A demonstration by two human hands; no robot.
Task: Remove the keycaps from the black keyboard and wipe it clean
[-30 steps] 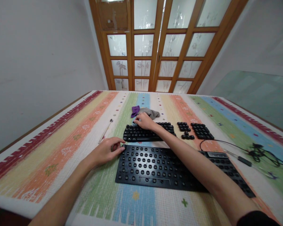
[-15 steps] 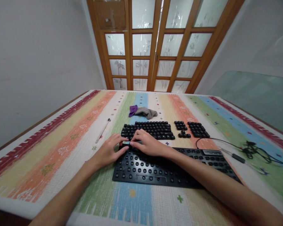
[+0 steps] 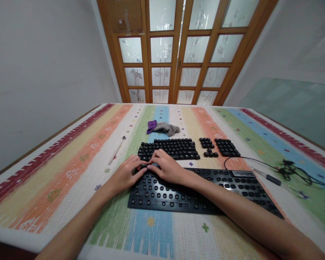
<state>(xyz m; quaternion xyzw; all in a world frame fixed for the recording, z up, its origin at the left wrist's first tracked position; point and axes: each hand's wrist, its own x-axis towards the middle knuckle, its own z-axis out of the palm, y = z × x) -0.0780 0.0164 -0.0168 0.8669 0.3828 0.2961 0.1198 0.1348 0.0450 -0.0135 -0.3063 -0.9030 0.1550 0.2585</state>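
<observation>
A black keyboard base [image 3: 162, 195] with its keycaps off lies on the cloth. At its upper left corner my left hand [image 3: 128, 170] closes thumb and index finger around a small dark item [image 3: 142, 167], mostly hidden by the fingers. My right hand [image 3: 165, 167] meets it there, fingertips pinched together and touching the left fingers; what they grip, if anything, is hidden. Just behind the hands, loose black keycaps [image 3: 176, 148] are laid out in keyboard order. Smaller groups, the navigation keycaps [image 3: 206, 143] and number pad keycaps [image 3: 227, 147], sit to their right.
A grey and purple cloth [image 3: 164, 128] lies behind the keycaps. To the left is a thin brush [image 3: 117, 150] with a dark tip. A coiled black cable [image 3: 289, 172] and a slim tool with a dark handle [image 3: 273, 179] rest at right on the striped tablecloth [image 3: 70, 173].
My left thumb and index finger have drawn closer together and the right fingertips now touch them. The small item between them is more covered. The view has shifted slightly.
</observation>
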